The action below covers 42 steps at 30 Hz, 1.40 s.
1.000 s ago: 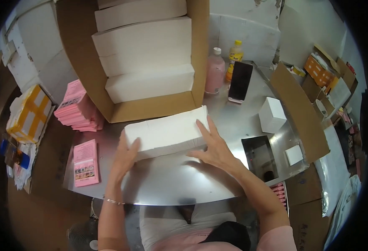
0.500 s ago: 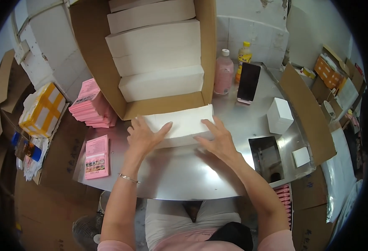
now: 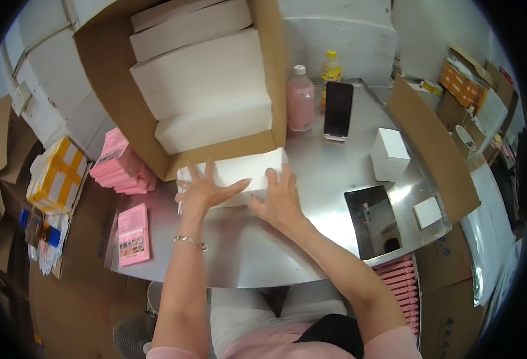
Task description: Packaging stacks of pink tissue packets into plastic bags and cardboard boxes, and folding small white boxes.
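A long white paper-like block lies on the metal table, just in front of a large open brown carton. My left hand rests over its left part with fingers spread and thumb stretched along the top. Around the right part of the block, my right hand is closed, fingers on top and thumb at the near side. Several similar white blocks sit in rows inside the carton. What the block is made up of cannot be told.
Pink printed packs stand in a stack at left, with another pink pack nearer. To the right are a pink bottle, a yellow bottle, a propped phone, a white box, a dark panel and a small white square.
The view has shifted, so the scene sits farther left. My left fingers have spread wider over the white block, and my right hand has kept its hold at the right part.
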Each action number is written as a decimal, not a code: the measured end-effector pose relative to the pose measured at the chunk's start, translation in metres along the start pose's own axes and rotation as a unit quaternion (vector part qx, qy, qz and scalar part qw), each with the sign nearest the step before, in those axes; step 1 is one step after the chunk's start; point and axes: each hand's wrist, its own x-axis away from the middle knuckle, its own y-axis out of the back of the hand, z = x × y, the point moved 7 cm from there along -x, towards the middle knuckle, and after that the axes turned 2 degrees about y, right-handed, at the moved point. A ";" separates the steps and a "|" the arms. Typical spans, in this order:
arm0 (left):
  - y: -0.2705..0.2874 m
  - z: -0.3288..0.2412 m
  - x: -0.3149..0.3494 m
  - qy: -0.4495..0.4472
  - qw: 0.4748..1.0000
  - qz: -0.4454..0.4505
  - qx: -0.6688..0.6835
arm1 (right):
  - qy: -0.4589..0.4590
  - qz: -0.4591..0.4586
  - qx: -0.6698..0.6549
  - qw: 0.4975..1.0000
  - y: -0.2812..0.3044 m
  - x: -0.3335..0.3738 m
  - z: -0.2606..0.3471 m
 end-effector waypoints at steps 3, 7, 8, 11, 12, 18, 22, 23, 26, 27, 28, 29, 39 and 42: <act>-0.001 0.001 0.001 0.002 1.000 0.006 -0.006 | 0.006 -0.025 0.025 0.999 0.001 -0.002 -0.001; 0.000 0.002 0.002 0.011 1.000 0.007 -0.020 | 0.013 -0.018 0.036 0.999 0.002 -0.002 0.001; -0.001 0.000 0.002 0.006 1.000 0.007 -0.022 | 0.014 -0.007 0.028 0.999 0.001 -0.002 0.001; -0.001 0.000 -0.001 0.002 0.999 0.009 -0.034 | 0.020 -0.014 0.059 0.998 -0.004 -0.003 0.000; -0.002 0.001 -0.001 0.002 0.999 0.013 -0.037 | 0.017 -0.017 0.062 0.998 -0.006 -0.002 -0.002; -0.001 0.000 -0.003 -0.016 0.999 0.022 -0.020 | 0.076 -0.123 0.024 0.989 0.037 -0.009 -0.040; 0.000 0.005 -0.002 -0.009 1.000 0.018 -0.020 | 0.055 -0.131 0.314 0.939 0.127 -0.027 -0.063; -0.001 0.002 -0.001 -0.015 0.999 0.023 -0.020 | 0.087 -0.122 0.451 0.880 0.130 -0.028 -0.076; 0.004 -0.002 -0.004 -0.016 0.999 0.015 -0.025 | 0.081 0.092 0.622 0.774 0.117 -0.021 -0.118; 0.002 0.001 -0.004 -0.019 0.999 0.020 -0.029 | 0.076 0.057 0.532 0.842 0.113 -0.015 -0.107; -0.001 0.005 -0.002 -0.012 0.999 0.027 -0.029 | 0.079 0.025 0.430 0.899 0.102 -0.009 -0.086; 0.002 -0.001 0.004 -0.017 0.999 0.026 -0.040 | 0.051 0.083 0.300 0.949 0.082 0.000 -0.078; 0.003 0.019 0.012 -0.164 0.920 -0.038 0.353 | -0.199 0.085 -0.433 0.875 0.029 0.013 -0.050; -0.033 0.011 0.016 -0.178 0.869 0.034 0.460 | -0.235 0.123 -0.414 0.871 0.027 0.003 -0.024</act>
